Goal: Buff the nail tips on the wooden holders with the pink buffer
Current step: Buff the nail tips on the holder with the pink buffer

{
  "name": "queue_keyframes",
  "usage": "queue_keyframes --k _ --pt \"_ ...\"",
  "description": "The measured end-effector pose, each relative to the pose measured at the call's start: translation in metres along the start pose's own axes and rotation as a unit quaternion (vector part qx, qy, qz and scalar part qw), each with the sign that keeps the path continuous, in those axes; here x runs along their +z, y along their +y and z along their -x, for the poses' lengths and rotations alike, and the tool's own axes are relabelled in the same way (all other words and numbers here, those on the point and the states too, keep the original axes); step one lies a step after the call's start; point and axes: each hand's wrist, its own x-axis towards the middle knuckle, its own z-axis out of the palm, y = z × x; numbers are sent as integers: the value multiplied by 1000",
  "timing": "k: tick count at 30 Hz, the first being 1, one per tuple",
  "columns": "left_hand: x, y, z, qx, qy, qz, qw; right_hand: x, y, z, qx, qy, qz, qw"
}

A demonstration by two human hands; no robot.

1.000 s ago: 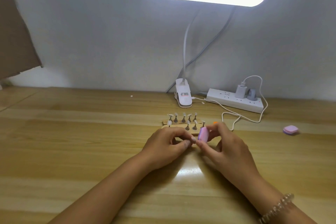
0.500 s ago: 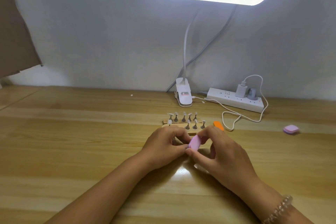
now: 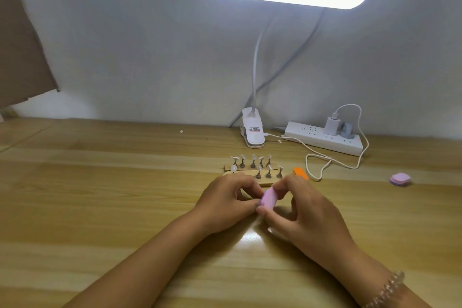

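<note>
The pink buffer is held above the table, just in front of the wooden holders, tilted with its broad face toward the camera. The right hand grips it between thumb and curled fingers. The left hand is curled, its thumb and forefinger pinching a small dark piece against the buffer's lower edge; what that piece is cannot be told. Nail tips stand upright on pegs along both holders, which lie one behind the other. An orange block lies just right of the holders. Farther right lies a second pink block. A lamp clamp and a power strip stand at the wall.
</note>
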Motion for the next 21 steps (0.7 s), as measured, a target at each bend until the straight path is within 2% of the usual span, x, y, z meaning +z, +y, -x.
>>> queue_keyframes --k 2,5,10,14,18,21 --pt "0 0 0 -2 1 0 1000 0 -2 1 -5 -17 -5 1000" --pt "-1 3 0 6 3 -8 1000 -2 2 -3 29 10 -7 999" --pt "0 1 0 -1 4 -6 1000 -2 -2 1 1 -11 7 1000" --pt "-1 3 0 15 10 -7 1000 -2 2 -3 42 19 -1 999" --pt "-1 1 0 10 6 -19 1000 -1 -1 1 2 -6 14 1000" --pt "-1 2 -1 12 11 -20 1000 -1 1 -1 25 3 1 1000"
